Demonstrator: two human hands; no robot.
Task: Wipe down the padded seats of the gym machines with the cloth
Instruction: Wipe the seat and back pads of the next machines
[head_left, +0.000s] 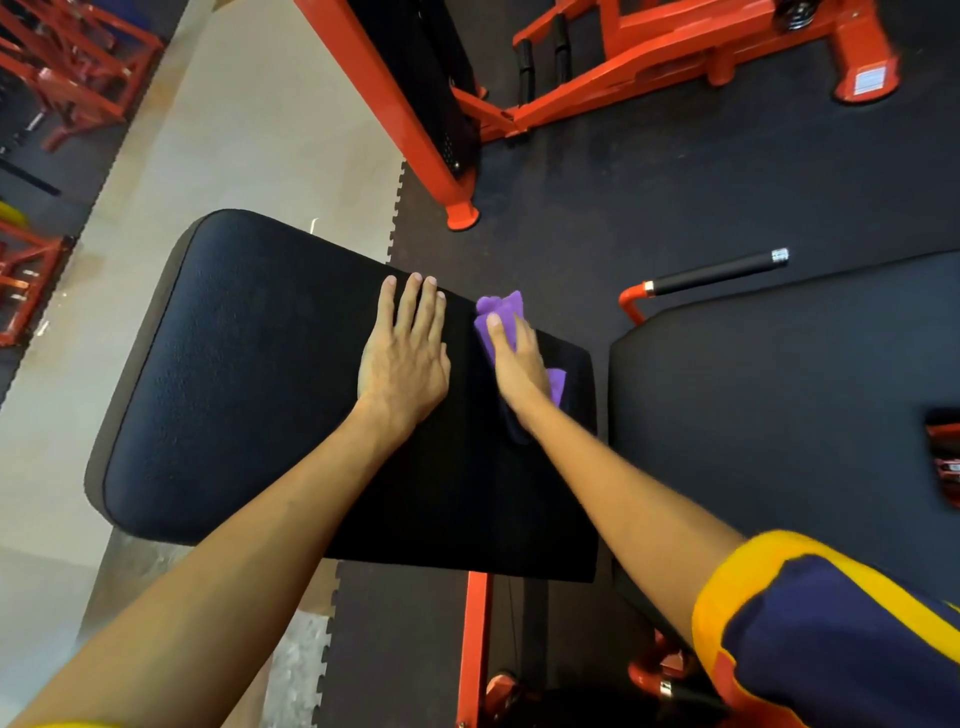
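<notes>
Cloth: I see the purple cloth (501, 309) bunched at the far edge of the padded seat (234, 364), toward its right end.
Right hand (519, 364): lies on the cloth and presses it down; the visible finger is straight.
Left hand (402, 358): flat on the seat just left of the cloth, fingers extended, holding nothing.
Key relation: the seat's long axis runs left-right. Most padding lies left of the cloth, beyond the left hand, so I judge the wipe heads leftward.

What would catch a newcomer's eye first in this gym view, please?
The purple cloth stands out, under the right hand at the far right edge of the black padded seat. The left hand lies flat on the seat beside it, and orange machine frames stand on the dark floor beyond.
</notes>
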